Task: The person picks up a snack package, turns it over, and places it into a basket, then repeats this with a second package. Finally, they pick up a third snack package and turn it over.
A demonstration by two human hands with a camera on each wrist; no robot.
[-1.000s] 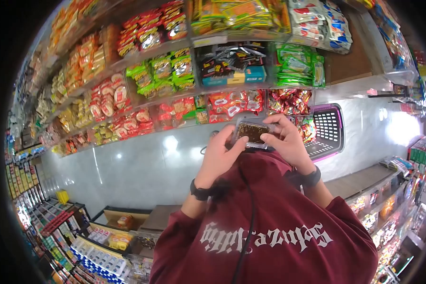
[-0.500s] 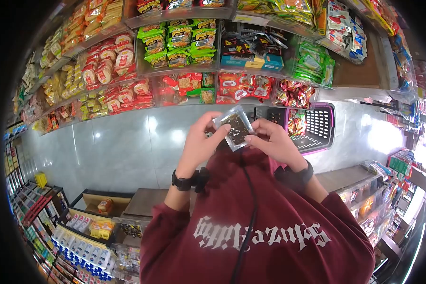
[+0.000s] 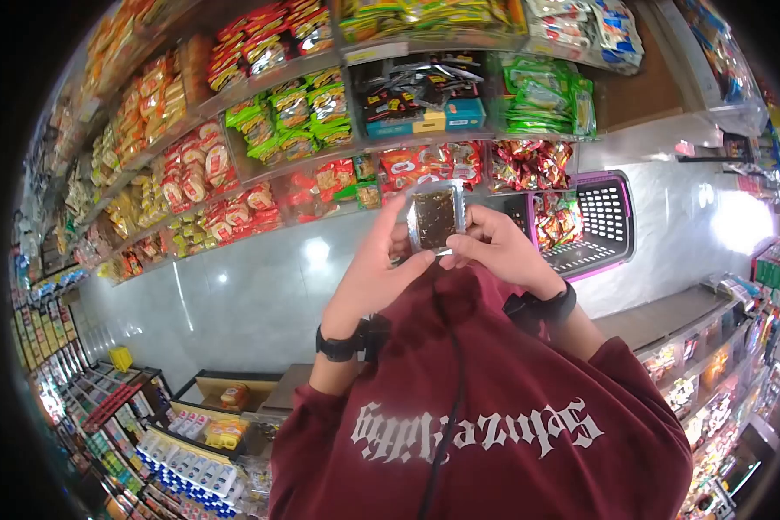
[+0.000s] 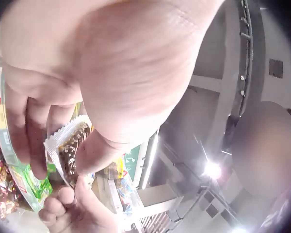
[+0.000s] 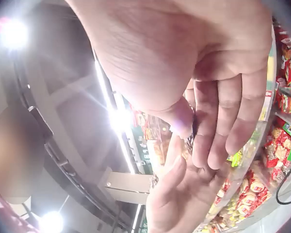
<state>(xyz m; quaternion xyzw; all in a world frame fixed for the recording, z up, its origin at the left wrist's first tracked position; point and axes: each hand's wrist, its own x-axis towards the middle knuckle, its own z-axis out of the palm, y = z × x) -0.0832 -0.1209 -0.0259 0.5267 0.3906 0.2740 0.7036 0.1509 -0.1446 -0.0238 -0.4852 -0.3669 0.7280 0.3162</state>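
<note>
A small clear packet with silvery crimped edges and dark brown contents [image 3: 435, 218] is held upright before the chest in the head view. My left hand [image 3: 374, 264] grips its left side and lower corner, the thumb in front and fingers behind. At the lower right edge, my right hand [image 3: 507, 256] pinches it between thumb and fingers. The left wrist view shows the packet [image 4: 70, 150] under the left thumb, with the right hand [image 4: 80, 211] touching its lower end. In the right wrist view the fingers mostly hide the packet, and the left hand [image 5: 186, 201] lies just beyond.
Shelf bins of snack bags [image 3: 299, 117] run across the top of the head view. A black basket with a purple rim [image 3: 630, 217] stands on the grey floor [image 3: 260, 295] at the right, holding red packs [image 3: 556, 218]. More shelves [image 3: 191, 468] stand at lower left and right.
The packet has turned from a slant to nearly upright, and both hands have shifted their hold towards its lower part. The head view has swung, moving the shelves and basket in frame.
</note>
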